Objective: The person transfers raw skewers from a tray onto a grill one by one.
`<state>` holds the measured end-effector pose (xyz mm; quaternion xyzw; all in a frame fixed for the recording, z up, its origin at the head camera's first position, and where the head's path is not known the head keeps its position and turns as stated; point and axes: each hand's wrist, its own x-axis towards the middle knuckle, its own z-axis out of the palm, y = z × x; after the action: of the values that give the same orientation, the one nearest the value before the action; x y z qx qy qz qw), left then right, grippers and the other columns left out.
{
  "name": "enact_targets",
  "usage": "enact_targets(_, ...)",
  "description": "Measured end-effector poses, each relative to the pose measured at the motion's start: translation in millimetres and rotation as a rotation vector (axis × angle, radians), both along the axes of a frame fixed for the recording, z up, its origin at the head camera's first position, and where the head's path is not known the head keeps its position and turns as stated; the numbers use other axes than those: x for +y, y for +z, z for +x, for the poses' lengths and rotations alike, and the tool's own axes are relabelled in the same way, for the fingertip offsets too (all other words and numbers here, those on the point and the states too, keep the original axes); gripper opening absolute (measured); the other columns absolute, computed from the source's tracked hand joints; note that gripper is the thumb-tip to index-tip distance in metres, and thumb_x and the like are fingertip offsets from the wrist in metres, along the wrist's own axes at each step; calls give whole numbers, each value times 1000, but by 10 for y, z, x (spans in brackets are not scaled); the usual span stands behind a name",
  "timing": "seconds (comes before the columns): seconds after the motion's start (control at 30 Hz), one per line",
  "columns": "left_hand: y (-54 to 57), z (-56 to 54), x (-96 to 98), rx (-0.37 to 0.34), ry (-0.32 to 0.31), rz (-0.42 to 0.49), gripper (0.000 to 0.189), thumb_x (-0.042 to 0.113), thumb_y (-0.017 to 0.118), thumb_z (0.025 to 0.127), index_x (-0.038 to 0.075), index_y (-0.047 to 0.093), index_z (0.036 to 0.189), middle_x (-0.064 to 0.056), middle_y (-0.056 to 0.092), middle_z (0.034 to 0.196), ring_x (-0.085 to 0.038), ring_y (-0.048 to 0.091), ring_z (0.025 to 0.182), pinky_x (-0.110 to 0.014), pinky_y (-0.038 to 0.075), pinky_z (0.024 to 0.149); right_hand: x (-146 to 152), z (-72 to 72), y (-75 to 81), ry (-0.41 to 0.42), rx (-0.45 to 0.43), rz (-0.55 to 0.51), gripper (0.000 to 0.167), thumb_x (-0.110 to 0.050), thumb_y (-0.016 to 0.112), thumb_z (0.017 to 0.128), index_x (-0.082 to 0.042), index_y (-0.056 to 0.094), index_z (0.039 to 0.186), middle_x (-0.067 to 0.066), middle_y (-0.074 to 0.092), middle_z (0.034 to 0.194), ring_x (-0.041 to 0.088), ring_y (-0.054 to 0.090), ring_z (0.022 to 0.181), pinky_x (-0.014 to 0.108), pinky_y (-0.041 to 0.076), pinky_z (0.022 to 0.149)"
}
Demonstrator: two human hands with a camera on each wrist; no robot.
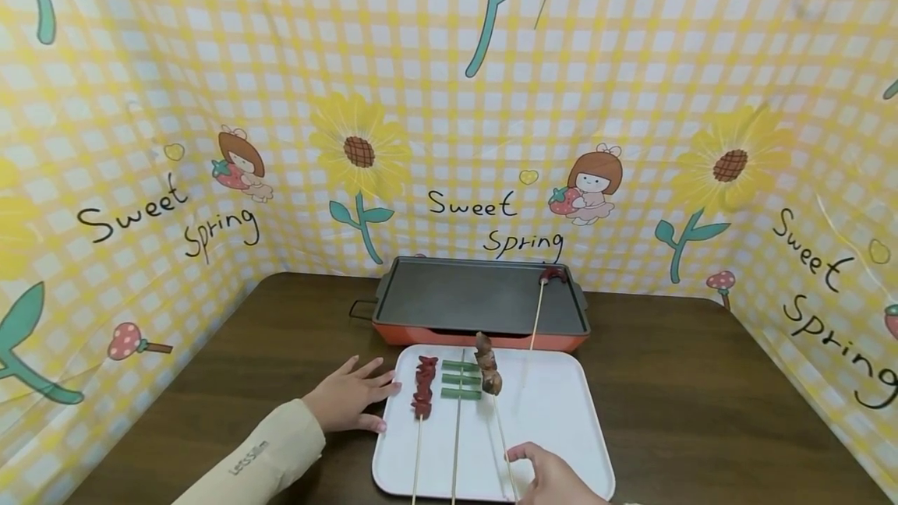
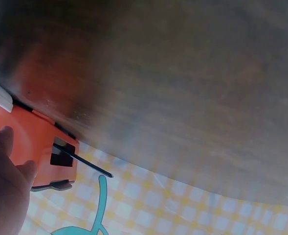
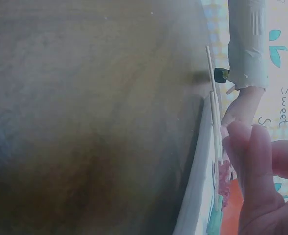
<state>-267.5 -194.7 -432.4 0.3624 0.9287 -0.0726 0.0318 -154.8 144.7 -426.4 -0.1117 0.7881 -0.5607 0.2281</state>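
My right hand [image 1: 554, 478] pinches the stick of a brown meat skewer [image 1: 488, 365] over the white tray [image 1: 554, 396]. That skewer leans slightly, its meat end pointing to the grill. Left of it on the tray lie a skewer of green pieces [image 1: 461, 380] and a dark red skewer [image 1: 424, 388], sticks toward me. My left hand [image 1: 351, 396] rests with spread fingers at the tray's left edge, thumb and fingertips touching the rim. In the right wrist view the right hand [image 3: 258, 171] has curled fingers; the pinched stick cannot be made out there.
Behind the tray stands an orange electric grill [image 1: 463, 298] with a dark flat plate. Another dark red skewer [image 1: 553, 277] lies at its right end, stick over the front edge. A wire handle [image 1: 361, 309] juts out left. Checked cloth [image 1: 449, 123] hangs around the brown table [image 1: 701, 396].
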Motion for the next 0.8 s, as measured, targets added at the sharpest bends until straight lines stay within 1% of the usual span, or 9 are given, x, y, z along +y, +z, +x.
enact_targets(0.07,7,-7,1,-2,-3,0,66,57,56,85,18,55,138,-6,51,141,-34,36,136,-59,27,105,-3,-1,28,-9,5,-5,49,16,60,66,7,52,113,-3,48,54,8,46,49,21,37,50)
enact_targets(0.17,27,-4,8,-7,-3,-1,65,57,57,85,19,55,138,-5,51,141,-35,35,136,-59,26,105,-8,-14,73,-19,19,-68,54,15,59,64,9,48,117,2,55,55,9,50,49,21,39,48)
enact_targets(0.27,38,3,19,-17,-2,-1,65,57,56,85,20,55,138,-5,51,141,-35,35,136,-59,26,105,-28,-47,116,-49,18,-110,57,14,60,67,10,43,121,5,58,55,9,53,46,21,43,45)
enact_targets(0.33,36,6,21,-23,1,2,65,57,56,85,20,55,138,-5,51,141,-35,35,136,-59,26,105,-47,-83,144,-79,-2,-133,58,14,59,70,10,39,124,7,60,54,10,55,44,22,45,42)
enact_targets(0.43,26,7,16,-39,11,11,65,56,56,85,19,54,139,-5,50,142,-36,33,137,-60,25,106,-74,-150,186,-117,0,-132,59,13,58,72,10,37,127,7,59,53,10,55,41,23,46,40)
enact_targets(0.57,8,5,9,-58,19,15,67,57,54,86,18,52,140,-6,47,145,-36,30,139,-60,24,106,-88,-256,246,-143,21,-131,60,14,58,73,11,35,128,7,59,53,11,55,41,24,46,40)
enact_targets(0.67,-8,0,0,-54,18,14,68,58,53,87,18,51,141,-7,45,146,-37,28,139,-60,24,106,-106,-353,297,-161,30,-120,60,14,58,74,11,35,129,7,59,54,11,55,41,25,47,41)
enact_targets(0.8,-19,2,-5,-48,12,26,67,58,53,87,18,51,141,-7,45,146,-37,29,139,-60,25,105,-121,-499,379,-204,52,-95,60,15,57,75,11,35,130,9,59,54,12,55,41,26,49,42)
